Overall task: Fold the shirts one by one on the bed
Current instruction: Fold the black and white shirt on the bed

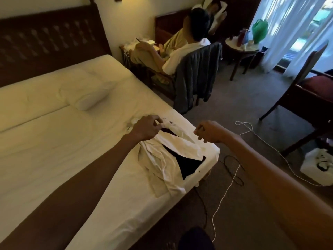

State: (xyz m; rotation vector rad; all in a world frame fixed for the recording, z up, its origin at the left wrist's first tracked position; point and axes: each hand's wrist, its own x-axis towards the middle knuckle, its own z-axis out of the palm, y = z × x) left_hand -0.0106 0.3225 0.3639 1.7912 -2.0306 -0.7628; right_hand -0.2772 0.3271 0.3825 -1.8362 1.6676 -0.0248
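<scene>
A white shirt (pixel 167 159) lies crumpled near the right corner of the bed (pixel 63 150), on top of a black garment (pixel 189 165) that shows through its gaps. My left hand (pixel 146 128) pinches the shirt's far end, near the collar, between thumb and fingers. My right hand (pixel 209 131) hovers at the bed's edge to the right of the shirt, fingers curled; whether it grips any cloth is unclear.
A white pillow (pixel 86 100) lies further up the bed. White and black cables (pixel 232 177) trail on the carpet beside the bed. A person sits on a chair (pixel 196 76) draped with a grey garment. Wooden chair (pixel 306 98), round side table (pixel 241 49), white bag (pixel 317 166).
</scene>
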